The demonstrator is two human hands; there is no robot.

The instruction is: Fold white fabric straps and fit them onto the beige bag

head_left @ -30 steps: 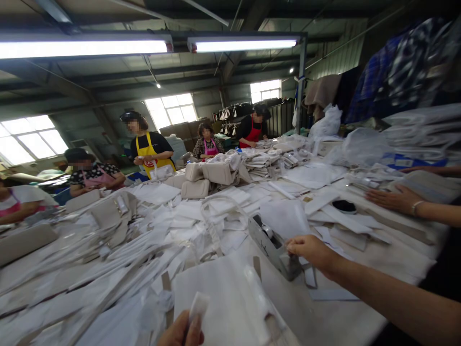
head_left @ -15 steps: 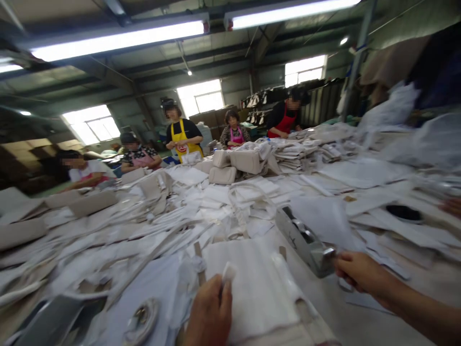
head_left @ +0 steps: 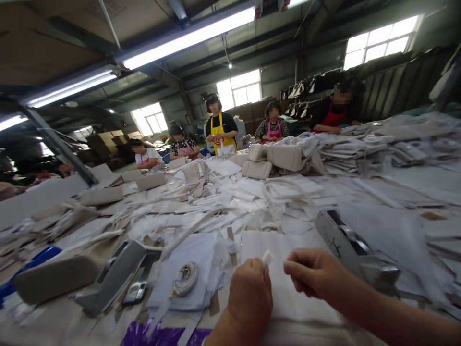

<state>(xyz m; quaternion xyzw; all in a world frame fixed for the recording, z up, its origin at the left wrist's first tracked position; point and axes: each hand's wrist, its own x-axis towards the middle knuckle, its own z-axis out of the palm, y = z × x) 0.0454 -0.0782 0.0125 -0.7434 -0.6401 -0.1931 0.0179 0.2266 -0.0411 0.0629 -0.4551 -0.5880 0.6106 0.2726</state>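
Note:
My left hand [head_left: 251, 292] is closed in a pinch on a small piece of white wrapping [head_left: 268, 257], whose tip sticks up past the thumb. Just right of it, my right hand [head_left: 314, 273] has thumb and fingers pressed together; whatever is between them is too small or hidden to make out. Both hands are above a flat item covered in a white foam sheet [head_left: 298, 307]. Behind my right hand stands a grey tape dispenser [head_left: 333, 242], partly covered by the wrist.
At left are a second grey tape dispenser [head_left: 117, 271], a beige bag piece [head_left: 59, 274] and a coiled strap [head_left: 185, 278] on white sheets. Beige bags [head_left: 284, 157] and loose wrapping pile up farther back. Several co-workers in aprons, one yellow [head_left: 221, 129], stand or sit across the table.
My right hand has come away from the tape dispenser, leftward to beside my left hand. The left hand keeps its pinch on the white wrapping. The view has turned left.

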